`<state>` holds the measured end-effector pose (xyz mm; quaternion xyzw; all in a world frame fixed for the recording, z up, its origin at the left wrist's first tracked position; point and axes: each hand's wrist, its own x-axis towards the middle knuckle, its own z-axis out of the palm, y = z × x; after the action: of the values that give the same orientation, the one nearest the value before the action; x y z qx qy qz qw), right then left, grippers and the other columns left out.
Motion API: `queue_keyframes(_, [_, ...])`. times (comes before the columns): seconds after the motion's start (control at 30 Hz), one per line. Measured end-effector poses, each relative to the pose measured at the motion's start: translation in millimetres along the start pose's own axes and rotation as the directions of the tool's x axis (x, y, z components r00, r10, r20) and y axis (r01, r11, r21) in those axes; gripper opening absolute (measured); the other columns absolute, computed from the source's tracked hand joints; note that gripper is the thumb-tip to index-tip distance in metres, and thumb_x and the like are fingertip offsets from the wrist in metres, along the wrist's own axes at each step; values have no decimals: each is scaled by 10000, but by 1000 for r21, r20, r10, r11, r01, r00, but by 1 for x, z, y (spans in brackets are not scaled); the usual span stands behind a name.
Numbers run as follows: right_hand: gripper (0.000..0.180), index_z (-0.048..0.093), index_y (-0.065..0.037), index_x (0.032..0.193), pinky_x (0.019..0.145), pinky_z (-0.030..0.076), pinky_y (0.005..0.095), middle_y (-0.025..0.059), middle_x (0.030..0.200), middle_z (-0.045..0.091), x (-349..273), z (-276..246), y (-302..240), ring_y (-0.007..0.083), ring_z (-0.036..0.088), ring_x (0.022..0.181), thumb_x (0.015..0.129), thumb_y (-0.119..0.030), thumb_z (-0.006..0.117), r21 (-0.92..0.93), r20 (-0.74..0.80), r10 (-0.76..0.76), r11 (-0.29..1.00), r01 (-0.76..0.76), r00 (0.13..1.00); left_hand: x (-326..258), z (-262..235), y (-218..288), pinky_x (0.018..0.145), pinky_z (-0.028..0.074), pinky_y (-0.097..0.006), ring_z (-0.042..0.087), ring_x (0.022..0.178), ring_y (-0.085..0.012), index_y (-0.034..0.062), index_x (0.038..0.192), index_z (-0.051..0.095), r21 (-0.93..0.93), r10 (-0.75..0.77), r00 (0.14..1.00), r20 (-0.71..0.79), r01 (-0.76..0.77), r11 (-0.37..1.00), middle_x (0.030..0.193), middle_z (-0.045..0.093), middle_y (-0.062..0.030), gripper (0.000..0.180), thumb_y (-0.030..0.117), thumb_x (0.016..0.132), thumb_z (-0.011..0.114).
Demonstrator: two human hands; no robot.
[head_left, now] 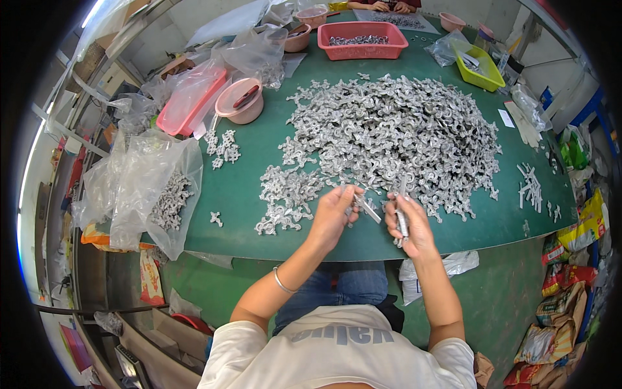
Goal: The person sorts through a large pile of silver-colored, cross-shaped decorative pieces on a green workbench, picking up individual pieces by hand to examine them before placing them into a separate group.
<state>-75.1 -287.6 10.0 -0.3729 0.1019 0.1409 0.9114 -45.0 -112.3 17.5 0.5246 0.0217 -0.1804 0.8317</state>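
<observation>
My left hand (338,209) is closed in a pinch on a small silver-grey metal part, with a straight flat metal bar (369,209) sticking out to the right of the fingers. Beside it, my right hand (409,223) is wrapped round a slim grey metal piece (402,225) held upright; its exact kind I cannot make out. Both hands are above the table's near edge, a short gap apart. Just beyond them lies a large pile of grey cast metal parts (395,136). A smaller heap of similar parts (285,194) lies left of my left hand.
On the green table (253,188) stand a pink basket (363,52) of metal pieces, a pink bowl (240,104) and a yellow-green basket (479,68). Plastic bags (129,188) crowd the left side. Loose metal bars (530,188) lie at right. Another person's hands (392,6) show at the far edge.
</observation>
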Motion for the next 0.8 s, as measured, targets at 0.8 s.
queue_keyframes(0.8, [273,503,-42,1107,759,458,263,46,1004,564,-1,16,31,122,550,868,918,-226,434,119,-89,39,993,-28,995,-26,60,-33,1025,244,-333,288,1271,-270,-58,1298,272,389,461,886,-37,-412,824,1359,293,-214,462,-67,839,331])
